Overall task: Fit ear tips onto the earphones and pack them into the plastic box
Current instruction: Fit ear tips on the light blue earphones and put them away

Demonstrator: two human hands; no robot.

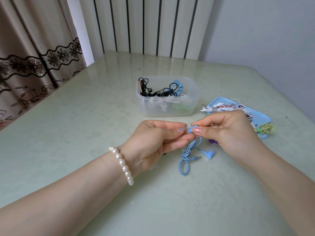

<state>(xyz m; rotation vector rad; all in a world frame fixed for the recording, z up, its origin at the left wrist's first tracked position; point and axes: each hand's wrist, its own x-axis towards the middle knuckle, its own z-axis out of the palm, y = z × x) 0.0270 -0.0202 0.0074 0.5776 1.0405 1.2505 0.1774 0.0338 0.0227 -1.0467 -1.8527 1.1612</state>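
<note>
My right hand (228, 132) pinches one bud of a blue earphone (193, 129) between thumb and fingers. My left hand (156, 142) pinches a small clear ear tip (187, 130) right against that bud. The blue cable (185, 157) hangs down in a bundle onto the table, with the second blue bud (210, 154) and the plug lying beside it. Behind my hands stands the clear plastic box (194, 92), holding black, white, blue and green earphones.
A light blue tray (213, 102) at the right carries white, red and yellow-green earphones. Something purple (213, 141) peeks out under my right hand. The pale green table (85, 125) meets a curtain at the left and a radiator at the back.
</note>
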